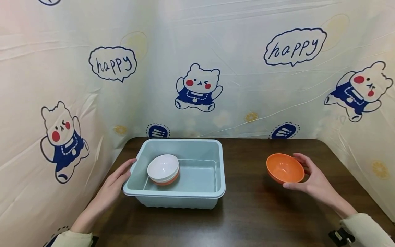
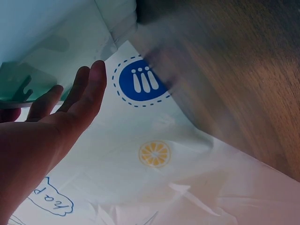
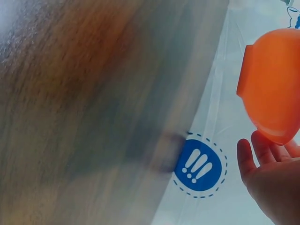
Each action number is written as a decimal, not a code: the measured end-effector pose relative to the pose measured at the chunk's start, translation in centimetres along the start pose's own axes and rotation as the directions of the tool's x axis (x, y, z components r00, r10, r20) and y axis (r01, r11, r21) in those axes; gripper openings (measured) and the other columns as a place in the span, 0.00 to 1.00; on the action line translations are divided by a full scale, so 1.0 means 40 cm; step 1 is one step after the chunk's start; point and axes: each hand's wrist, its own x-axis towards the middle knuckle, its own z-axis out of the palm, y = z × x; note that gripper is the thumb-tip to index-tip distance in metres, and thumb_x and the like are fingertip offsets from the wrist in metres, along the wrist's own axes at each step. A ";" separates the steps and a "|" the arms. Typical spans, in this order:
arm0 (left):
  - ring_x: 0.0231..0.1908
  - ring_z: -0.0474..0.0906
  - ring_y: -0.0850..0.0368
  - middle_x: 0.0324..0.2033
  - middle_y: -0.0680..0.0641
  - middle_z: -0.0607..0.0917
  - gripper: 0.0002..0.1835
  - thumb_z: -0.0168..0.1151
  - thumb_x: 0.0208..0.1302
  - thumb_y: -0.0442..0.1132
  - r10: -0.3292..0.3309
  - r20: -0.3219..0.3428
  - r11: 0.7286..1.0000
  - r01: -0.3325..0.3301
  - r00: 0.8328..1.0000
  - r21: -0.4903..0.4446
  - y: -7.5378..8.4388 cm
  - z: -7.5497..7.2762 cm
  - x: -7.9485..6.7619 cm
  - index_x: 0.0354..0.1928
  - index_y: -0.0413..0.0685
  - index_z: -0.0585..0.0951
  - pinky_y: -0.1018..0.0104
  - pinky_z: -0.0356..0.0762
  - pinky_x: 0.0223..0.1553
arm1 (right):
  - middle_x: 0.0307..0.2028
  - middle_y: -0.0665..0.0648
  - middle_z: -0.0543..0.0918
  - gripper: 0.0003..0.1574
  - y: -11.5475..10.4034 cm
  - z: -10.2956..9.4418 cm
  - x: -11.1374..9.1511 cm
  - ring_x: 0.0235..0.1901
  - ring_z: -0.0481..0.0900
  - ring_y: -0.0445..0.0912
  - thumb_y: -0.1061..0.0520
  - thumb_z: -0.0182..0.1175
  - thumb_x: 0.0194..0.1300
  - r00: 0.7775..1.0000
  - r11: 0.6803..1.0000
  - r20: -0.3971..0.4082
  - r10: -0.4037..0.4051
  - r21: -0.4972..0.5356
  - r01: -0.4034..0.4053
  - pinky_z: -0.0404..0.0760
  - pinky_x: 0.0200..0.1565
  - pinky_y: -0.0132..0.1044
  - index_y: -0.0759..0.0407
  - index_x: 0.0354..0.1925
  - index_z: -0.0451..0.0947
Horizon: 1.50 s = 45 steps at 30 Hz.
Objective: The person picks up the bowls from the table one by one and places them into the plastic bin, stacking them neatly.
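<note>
On the right, my right hand [image 1: 311, 178] grips an orange bowl [image 1: 285, 168] by its side, thumb at the near edge and fingers at the far edge. The bowl is held up over the table, its opening tilted toward the head camera; in the right wrist view the orange bowl [image 3: 274, 84] shows its outer wall and foot. My left hand [image 1: 114, 183] rests at the left rim of a light blue plastic tub [image 1: 197, 194], fingers fairly straight along its outside. Inside the tub, at the left, a white bowl [image 1: 163, 167] is stacked on an orange bowl [image 1: 168, 181].
The tub stands on a dark brown wooden table [image 1: 247, 212], left of the middle. A pale printed curtain [image 1: 240, 85] with bears and "happy" bubbles encloses the table at the back and both sides.
</note>
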 end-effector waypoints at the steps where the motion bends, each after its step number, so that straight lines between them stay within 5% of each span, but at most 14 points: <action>1: 0.74 0.58 0.31 0.77 0.30 0.61 0.28 0.39 0.88 0.43 0.001 0.000 1.000 -0.001 1.000 -0.001 0.000 0.000 0.000 0.81 0.37 0.58 0.85 0.61 0.54 | 0.71 0.72 0.66 0.69 -0.003 0.000 -0.001 0.62 0.69 0.66 0.52 0.83 0.54 1.000 1.000 0.001 0.000 0.000 0.000 0.74 0.46 0.22 0.62 0.81 0.51; 34: 0.74 0.57 0.30 0.78 0.30 0.60 0.29 0.39 0.88 0.44 -0.006 0.013 1.000 0.006 1.000 -0.016 -0.004 0.000 0.005 0.81 0.37 0.57 0.84 0.63 0.53 | 0.70 0.66 0.70 0.71 -0.084 0.010 -0.042 0.60 0.71 0.60 0.49 0.86 0.49 0.999 0.999 0.007 -0.038 -0.030 0.038 0.75 0.48 0.24 0.58 0.80 0.55; 45: 0.75 0.57 0.30 0.78 0.30 0.60 0.29 0.39 0.88 0.45 -0.026 0.014 1.000 0.026 1.000 0.001 -0.007 -0.001 0.004 0.81 0.37 0.57 0.85 0.62 0.53 | 0.66 0.58 0.74 0.68 -0.123 0.019 -0.058 0.54 0.72 0.41 0.48 0.88 0.45 0.992 0.991 -0.029 -0.121 -0.054 0.120 0.73 0.50 0.23 0.54 0.77 0.62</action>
